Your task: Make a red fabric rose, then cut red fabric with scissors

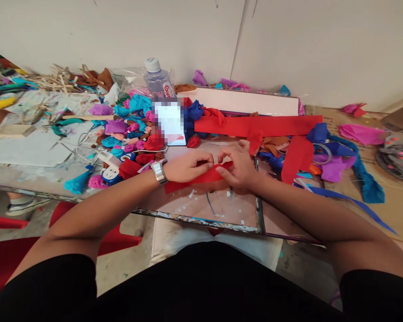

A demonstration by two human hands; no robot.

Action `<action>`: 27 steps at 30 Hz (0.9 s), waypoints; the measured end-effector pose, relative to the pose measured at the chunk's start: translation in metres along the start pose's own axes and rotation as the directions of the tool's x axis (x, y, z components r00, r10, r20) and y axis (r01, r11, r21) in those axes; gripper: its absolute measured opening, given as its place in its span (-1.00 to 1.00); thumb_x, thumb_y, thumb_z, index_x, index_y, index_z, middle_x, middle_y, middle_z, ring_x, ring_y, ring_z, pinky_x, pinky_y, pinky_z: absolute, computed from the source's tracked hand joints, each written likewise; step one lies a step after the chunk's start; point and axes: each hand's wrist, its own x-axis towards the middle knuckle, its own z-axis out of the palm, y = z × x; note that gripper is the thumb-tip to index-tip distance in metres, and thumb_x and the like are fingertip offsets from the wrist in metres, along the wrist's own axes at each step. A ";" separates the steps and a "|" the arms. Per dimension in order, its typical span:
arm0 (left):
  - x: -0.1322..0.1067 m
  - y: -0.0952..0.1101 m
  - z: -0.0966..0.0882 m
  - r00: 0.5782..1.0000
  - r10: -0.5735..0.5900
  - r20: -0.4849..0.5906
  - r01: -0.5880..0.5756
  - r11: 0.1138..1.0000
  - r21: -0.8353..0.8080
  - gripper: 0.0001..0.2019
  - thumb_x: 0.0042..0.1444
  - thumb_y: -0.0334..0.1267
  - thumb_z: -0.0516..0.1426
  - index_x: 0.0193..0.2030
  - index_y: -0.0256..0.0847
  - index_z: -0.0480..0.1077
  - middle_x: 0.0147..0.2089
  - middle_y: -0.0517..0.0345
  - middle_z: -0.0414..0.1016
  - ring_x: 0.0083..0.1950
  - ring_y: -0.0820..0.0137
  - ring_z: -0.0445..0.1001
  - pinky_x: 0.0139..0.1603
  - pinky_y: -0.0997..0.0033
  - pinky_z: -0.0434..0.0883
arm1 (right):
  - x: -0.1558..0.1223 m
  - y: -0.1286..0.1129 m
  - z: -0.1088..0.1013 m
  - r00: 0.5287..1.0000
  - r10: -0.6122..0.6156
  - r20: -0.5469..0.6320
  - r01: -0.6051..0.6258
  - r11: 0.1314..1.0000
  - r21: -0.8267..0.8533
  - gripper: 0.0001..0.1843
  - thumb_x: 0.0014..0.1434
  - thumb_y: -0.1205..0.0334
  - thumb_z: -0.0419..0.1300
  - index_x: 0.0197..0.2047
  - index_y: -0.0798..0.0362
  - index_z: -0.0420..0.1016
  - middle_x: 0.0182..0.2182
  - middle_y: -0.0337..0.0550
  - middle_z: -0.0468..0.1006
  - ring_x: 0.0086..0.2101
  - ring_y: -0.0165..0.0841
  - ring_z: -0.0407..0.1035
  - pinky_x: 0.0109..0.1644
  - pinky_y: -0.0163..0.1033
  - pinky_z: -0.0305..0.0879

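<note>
A strip of red crepe paper (pixel 201 178) stretches between my hands, low over the board in front of me. My left hand (pixel 190 165), with a metal watch at its wrist, pinches the strip's upper edge between thumb and fingertips. Close to its right, my right hand (pixel 237 164) grips the same strip, thumb and index finger curled toward each other. Behind them a longer red strip (pixel 255 126) lies across the heap, and another red piece (pixel 297 156) hangs down at the right.
Crumpled paper rosettes (pixel 134 127) pile up at the left, around a power strip (pixel 110 174). A lit phone (pixel 170 120) leans near a plastic bottle (pixel 157 80). Wooden sticks (pixel 63 78) lie at the far left. A tape roll (pixel 322 153) and blue strips sit at the right.
</note>
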 end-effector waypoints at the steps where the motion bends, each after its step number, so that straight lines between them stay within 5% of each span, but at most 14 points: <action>1: 0.001 0.002 0.002 1.000 0.006 0.007 -0.006 0.999 0.035 -0.83 0.28 -0.20 0.13 -0.30 -0.20 0.48 -0.39 0.20 0.45 -0.38 0.40 0.29 -0.23 0.36 0.21 | 0.000 -0.001 0.000 1.000 0.001 0.012 -0.001 1.000 -0.008 -0.53 0.46 -0.29 0.04 -0.08 -0.04 0.40 -0.27 -0.13 0.63 -0.22 -0.14 0.46 0.15 0.14 0.10; 7: 0.006 -0.003 0.009 0.999 -0.023 0.045 0.012 0.972 0.233 -0.82 0.29 -0.22 0.11 -0.18 -0.19 0.53 -0.27 0.07 0.59 -0.33 0.33 0.42 -0.21 0.32 0.24 | 0.000 -0.004 0.001 0.996 0.016 0.084 -0.014 1.000 -0.023 -0.63 0.47 -0.16 0.08 -0.01 -0.03 0.42 -0.23 -0.12 0.67 -0.22 -0.13 0.47 0.16 0.11 0.08; 16: 0.009 -0.019 0.005 1.000 0.003 0.001 -0.003 0.907 0.421 -0.80 0.25 -0.21 0.15 -0.24 -0.21 0.61 -0.38 0.04 0.56 -0.46 0.38 0.31 -0.32 0.33 0.14 | 0.021 -0.009 -0.002 0.975 0.025 0.221 -0.008 0.997 -0.082 -0.60 0.52 -0.16 0.02 0.02 0.01 0.40 -0.21 -0.06 0.68 -0.17 -0.09 0.51 0.11 0.04 0.08; 23: 0.013 -0.019 0.003 0.997 0.067 -0.036 -0.051 0.937 0.345 -0.80 0.28 -0.18 0.19 -0.24 -0.17 0.64 -0.35 0.10 0.60 -0.42 0.40 0.34 -0.28 0.37 0.16 | 0.020 -0.008 -0.021 0.951 0.151 0.268 -0.123 0.985 -0.117 -0.68 0.54 0.03 -0.04 -0.01 0.02 0.45 -0.14 -0.01 0.70 -0.08 -0.08 0.51 0.14 0.04 0.09; 27: 0.021 -0.010 0.007 0.994 0.106 -0.034 -0.092 0.952 0.291 -0.73 0.33 -0.14 0.16 -0.31 -0.17 0.62 -0.42 0.17 0.53 -0.43 0.42 0.26 -0.28 0.37 0.12 | 0.018 -0.010 -0.038 0.904 0.198 0.380 -0.160 0.979 -0.128 -0.64 0.52 0.02 0.01 -0.14 0.02 0.54 -0.22 -0.07 0.70 -0.17 -0.14 0.49 -0.02 -0.07 0.11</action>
